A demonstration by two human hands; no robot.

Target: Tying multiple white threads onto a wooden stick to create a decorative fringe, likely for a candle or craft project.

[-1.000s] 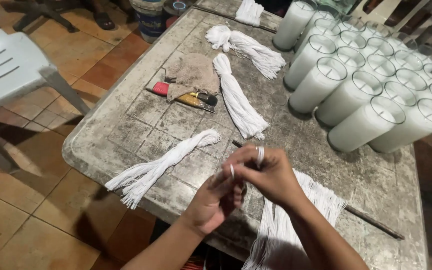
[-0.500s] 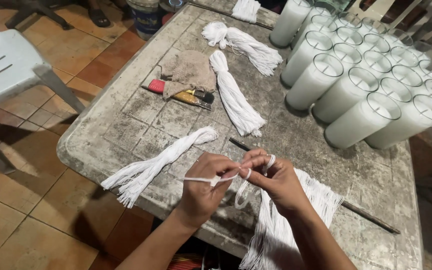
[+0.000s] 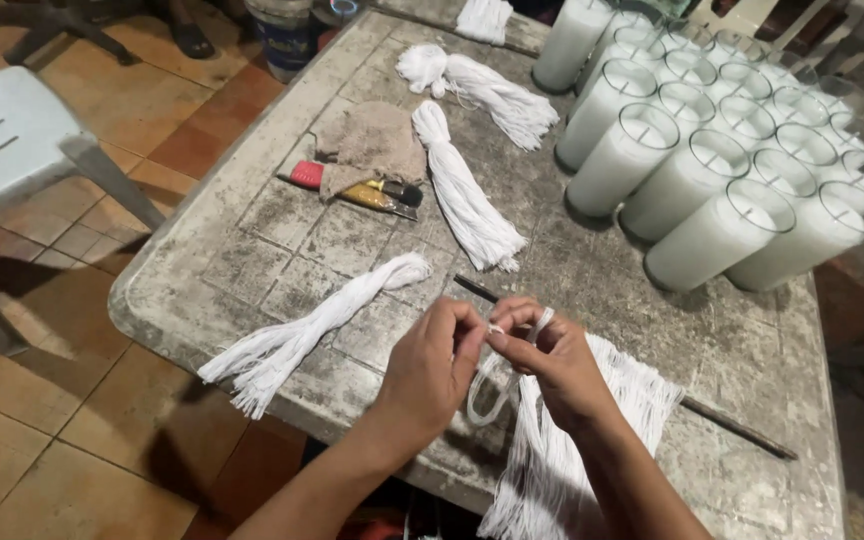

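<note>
— White string bundles on the table?
— Five: one (image 3: 317, 325) by the near edge, one (image 3: 467, 195) mid-table, one (image 3: 482, 90) behind it, one (image 3: 484, 18) at the far edge, one (image 3: 572, 440) draped over the rod (image 3: 732, 428).
— Glass candles (image 3: 712, 235)?
— Roughly sixteen; the far ones are cut off.
— Other items?
— One cloth (image 3: 372, 145), one plastic chair (image 3: 12, 130), one bucket (image 3: 282, 35).

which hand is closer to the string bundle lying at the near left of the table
Left. The left hand sits just right of that string bundle, apart from it. The right hand is farther right, beyond the left hand, pinching a white string loop.
</note>
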